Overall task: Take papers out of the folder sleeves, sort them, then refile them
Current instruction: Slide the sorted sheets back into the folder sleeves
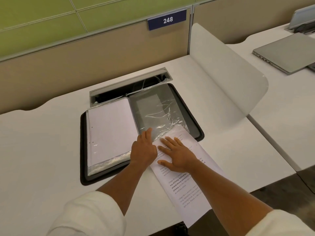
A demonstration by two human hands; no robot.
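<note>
With the sheet (185,176) lying at 5 o'clock of the folder (83,150), its top edge in the sleeve (158,113), it is best slid flat under the open right hand (177,155) while the sleeve mouth is pressed by the flat left hand (143,150).

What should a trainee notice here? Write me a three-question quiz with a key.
1. True or false: the printed sheet lies wholly inside the clear sleeve.
2. Which hand lies flat on the printed sheet? A) left B) right
3. What number is on the blue sign?

Key:
1. False; only its far end is in the sleeve's mouth, the rest runs over the desk edge.
2. B; the right hand presses it, while the left hand rests at the sleeve's near edge on the black folder.
3. 248.
</note>
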